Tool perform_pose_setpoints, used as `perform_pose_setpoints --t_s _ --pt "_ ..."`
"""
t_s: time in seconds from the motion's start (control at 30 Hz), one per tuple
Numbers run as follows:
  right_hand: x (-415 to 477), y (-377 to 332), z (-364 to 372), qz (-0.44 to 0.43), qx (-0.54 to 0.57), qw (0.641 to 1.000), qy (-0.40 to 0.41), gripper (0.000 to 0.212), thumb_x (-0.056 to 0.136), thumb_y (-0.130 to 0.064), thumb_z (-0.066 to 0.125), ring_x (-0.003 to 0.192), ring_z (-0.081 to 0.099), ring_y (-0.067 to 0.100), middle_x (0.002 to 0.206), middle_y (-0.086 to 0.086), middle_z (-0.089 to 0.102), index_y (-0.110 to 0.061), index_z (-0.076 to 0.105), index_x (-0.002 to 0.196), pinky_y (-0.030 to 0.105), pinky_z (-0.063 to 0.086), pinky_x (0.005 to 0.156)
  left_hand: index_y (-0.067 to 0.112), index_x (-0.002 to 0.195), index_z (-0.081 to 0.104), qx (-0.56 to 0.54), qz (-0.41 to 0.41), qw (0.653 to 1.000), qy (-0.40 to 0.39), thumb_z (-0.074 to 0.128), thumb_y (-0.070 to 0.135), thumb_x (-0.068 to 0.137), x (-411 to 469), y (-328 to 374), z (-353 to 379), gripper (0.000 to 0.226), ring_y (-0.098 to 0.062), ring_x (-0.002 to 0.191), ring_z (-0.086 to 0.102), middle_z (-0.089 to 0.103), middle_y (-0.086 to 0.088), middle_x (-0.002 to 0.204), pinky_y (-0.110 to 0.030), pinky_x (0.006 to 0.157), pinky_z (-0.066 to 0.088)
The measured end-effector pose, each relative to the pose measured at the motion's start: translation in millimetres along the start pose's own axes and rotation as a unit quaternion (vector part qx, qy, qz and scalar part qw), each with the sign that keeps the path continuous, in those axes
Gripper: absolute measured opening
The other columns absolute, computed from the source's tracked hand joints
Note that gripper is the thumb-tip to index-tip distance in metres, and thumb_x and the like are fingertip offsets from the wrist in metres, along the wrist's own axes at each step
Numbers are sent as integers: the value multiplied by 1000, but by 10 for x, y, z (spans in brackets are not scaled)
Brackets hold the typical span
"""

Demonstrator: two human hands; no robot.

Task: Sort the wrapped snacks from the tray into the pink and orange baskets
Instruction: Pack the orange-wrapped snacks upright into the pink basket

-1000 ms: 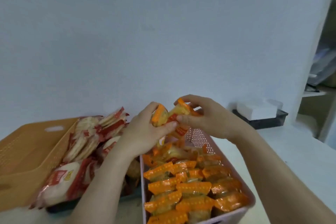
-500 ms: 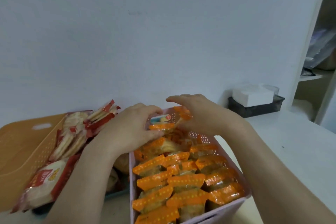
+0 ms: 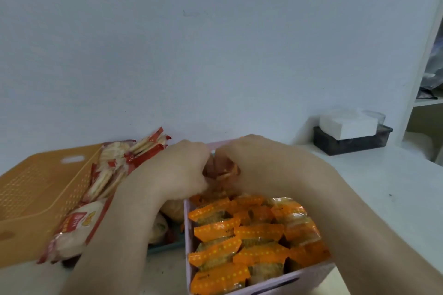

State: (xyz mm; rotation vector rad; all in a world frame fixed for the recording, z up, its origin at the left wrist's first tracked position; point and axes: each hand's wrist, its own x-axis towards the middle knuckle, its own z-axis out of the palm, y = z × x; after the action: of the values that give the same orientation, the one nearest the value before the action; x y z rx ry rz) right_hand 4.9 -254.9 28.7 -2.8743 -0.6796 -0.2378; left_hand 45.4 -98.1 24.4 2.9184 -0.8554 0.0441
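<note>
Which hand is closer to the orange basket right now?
Left. Both hands grip a snack at the pink basket's far end; the left hand sits nearer the orange basket, by the red cracker packs, the right hand further right.

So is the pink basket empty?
No, the pink basket is packed with rows of orange-wrapped snacks.

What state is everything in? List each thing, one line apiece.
Pink basket: upright, packed with orange-wrapped snacks.
Orange basket: upright, no snack seen inside.
Red cracker packs: piled between the baskets.
Held snack: gripped by both hands.
Left hand: curled round held snack.
Right hand: curled round held snack.
</note>
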Motion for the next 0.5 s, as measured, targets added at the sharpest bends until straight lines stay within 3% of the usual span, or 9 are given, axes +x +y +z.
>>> perform_pose_setpoints --t_s 0.13,0.23,0.3,0.4,0.5 --pt "31 -2 68 -1 -13 1000 -24 20 89 -31 60 99 59 15 104 -8 66 -32 65 108 27 46 76 21 79 73 6 -10 1000 8 66 36 84 34 -23 52 18 -18 69 64 70 0 73 -42 63 53" --pt "15 26 40 31 -15 999 1 22 87 -21 59 104 56 16 109 -7 64 -32 65 105 32 48 84 27 95 77 -30 -8 999 -12 70 37 83 -55 -36 -53 17 1 66 61 68 12 71 -17 54 44" --pt "2 57 28 42 -16 999 26 25 84 -12 56 101 57 18 106 -4 63 -30 65 99 32 48 80 31 106 74 -37 -13 999 -30 75 35 80 -108 -59 -111 26 9 63 57 61 20 64 -9 51 38" --pt "-22 124 -22 64 -19 997 38 28 81 -6 53 97 56 19 102 -3 62 -25 63 100 30 48 76 32 117 69 -9 -13 998 -53 77 34 79 -127 -43 -105 38 2 79 60 64 21 82 -12 64 43" --pt "-52 172 -65 85 -4 996 34 31 83 -4 55 95 56 17 104 -4 61 -26 60 104 33 53 80 32 115 69 7 -16 997 -76 77 33 79 -114 1 -60 37 -6 94 62 69 14 104 -25 81 53"
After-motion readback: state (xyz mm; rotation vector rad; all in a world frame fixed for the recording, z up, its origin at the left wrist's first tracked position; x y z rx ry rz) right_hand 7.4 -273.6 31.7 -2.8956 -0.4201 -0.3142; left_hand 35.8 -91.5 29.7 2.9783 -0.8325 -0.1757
